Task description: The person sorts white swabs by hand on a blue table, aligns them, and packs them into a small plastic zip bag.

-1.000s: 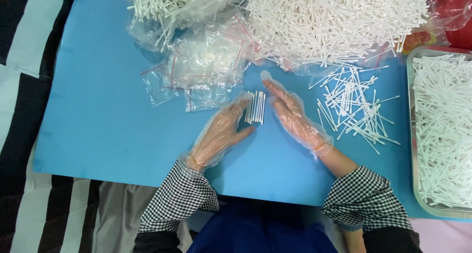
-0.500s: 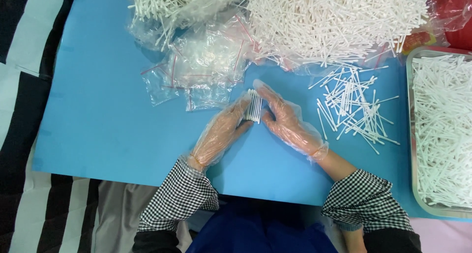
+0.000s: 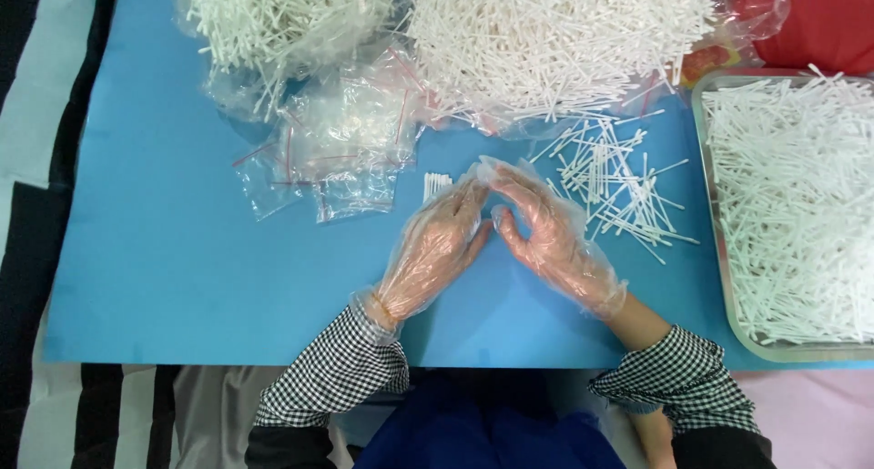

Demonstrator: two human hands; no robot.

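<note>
Both my hands wear clear plastic gloves and meet over the middle of a blue mat [image 3: 182, 259]. My left hand [image 3: 432, 250] is curled around a small bundle of white sticks [image 3: 436, 185], whose ends poke out just left of its fingers. My right hand [image 3: 551, 237] has its fingertips against the left hand's fingertips and its thumb bent inward. The gloves hide whether it also grips the bundle. Several loose white sticks [image 3: 619, 191] lie scattered on the mat just right of my right hand.
A large heap of white sticks [image 3: 555, 41] on clear plastic lies at the back, with a bag of sticks [image 3: 282, 23] to its left. Small empty zip bags [image 3: 350, 141] lie left of my hands. A metal tray [image 3: 716, 241] full of sticks stands at the right; a red object [image 3: 819, 23] is behind it.
The bundle stood in plain sight between my two palms. My hands have since closed together over it, and it has shifted left, so only its ends show beside the left fingers.
</note>
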